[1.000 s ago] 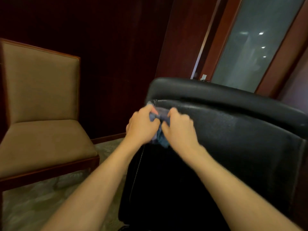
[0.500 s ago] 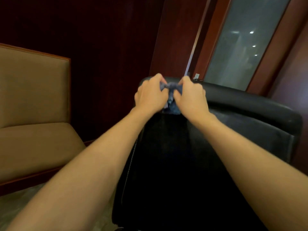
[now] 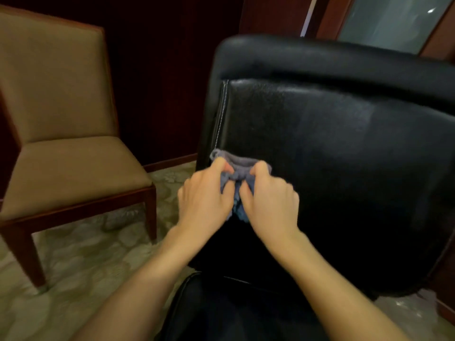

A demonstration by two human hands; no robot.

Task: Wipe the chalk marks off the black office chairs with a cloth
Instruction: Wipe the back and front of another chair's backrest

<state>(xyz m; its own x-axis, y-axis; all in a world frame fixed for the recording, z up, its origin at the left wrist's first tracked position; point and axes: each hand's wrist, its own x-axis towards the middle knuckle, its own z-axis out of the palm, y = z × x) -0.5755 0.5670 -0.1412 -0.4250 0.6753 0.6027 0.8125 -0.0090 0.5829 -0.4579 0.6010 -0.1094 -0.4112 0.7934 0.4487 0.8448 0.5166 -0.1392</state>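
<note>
Cloth bunched against black office chair backrest near its left seam, pinched by left hand and right hand side by side; unwiped leather extends rightward.

Bunched blue-grey cloth pressed against glossy black office chair backrest, near its stitched left edge
</note>
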